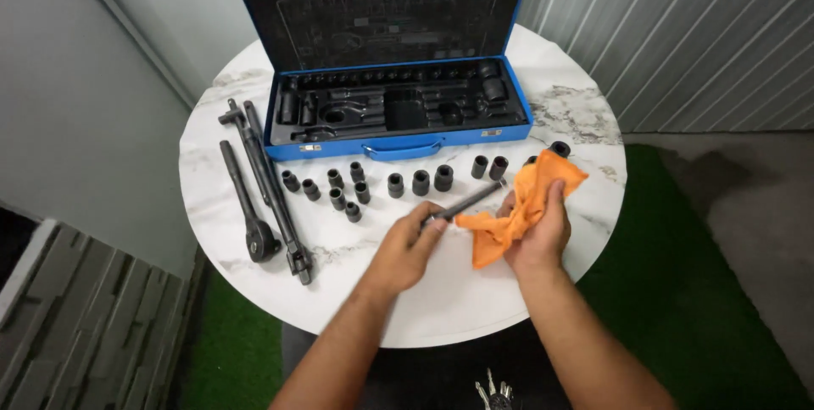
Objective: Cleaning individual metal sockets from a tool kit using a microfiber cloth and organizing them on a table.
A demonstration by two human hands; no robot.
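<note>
The left hand point(405, 251) is closed around the near end of a slim black metal bar point(465, 204), fingers wrapped on it with the thumb on top. The bar's long axis runs up and to the right from that hand, slanting across the tabletop point(441, 308) toward the other hand, its far tip ending near the row of sockets. The right hand point(538, 232) is closed on a bunched orange cloth point(519, 206), which spills out above and below the fingers and lies just beside the bar's far half; whether the cloth touches the bar there is hard to tell. The two hands sit close together, the bar bridging the gap between them, so both are equally near it.

Beyond the hands, a loose row of small black sockets point(395, 184) stands on the white marble-patterned top. To the left lie a ratchet handle point(248, 206) and longer black bars point(273, 189), side by side and pointing away. At the far side stands an open blue tool case point(397, 105), lid up, some of its slots empty.
</note>
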